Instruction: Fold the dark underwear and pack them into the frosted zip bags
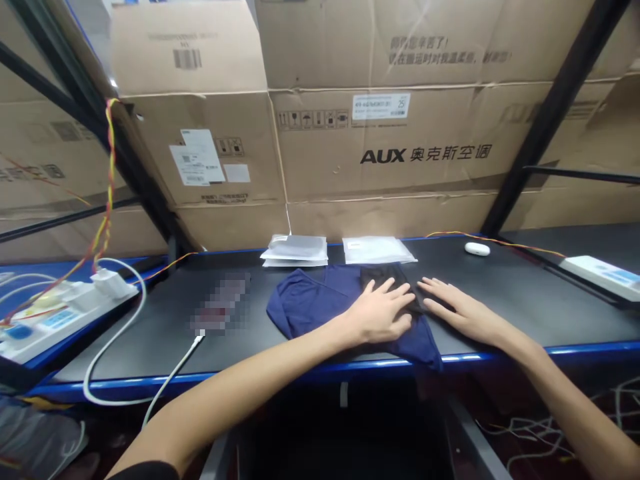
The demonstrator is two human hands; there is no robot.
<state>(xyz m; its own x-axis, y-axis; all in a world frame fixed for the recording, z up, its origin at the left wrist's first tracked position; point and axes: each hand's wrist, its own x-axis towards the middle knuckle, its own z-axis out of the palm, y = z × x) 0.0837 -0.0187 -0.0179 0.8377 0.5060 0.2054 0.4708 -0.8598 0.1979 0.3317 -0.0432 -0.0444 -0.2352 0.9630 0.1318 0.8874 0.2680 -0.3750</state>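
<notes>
A dark blue piece of clothing with a black panel lies on the black tabletop, one corner hanging over the front edge. My left hand rests on it with fingers spread, over the black panel. To the right, my right hand has its fingers stretched out, the tips at the right border of the black part. Nothing is gripped in either hand. The underside of the cloth beneath my left palm is hidden.
Behind the cloth sit a stack of flat white packets and a second pile. A blurred-out phone-like thing with a white cable lies left. A white earbud case and power strips are near the sides. Cardboard stands behind.
</notes>
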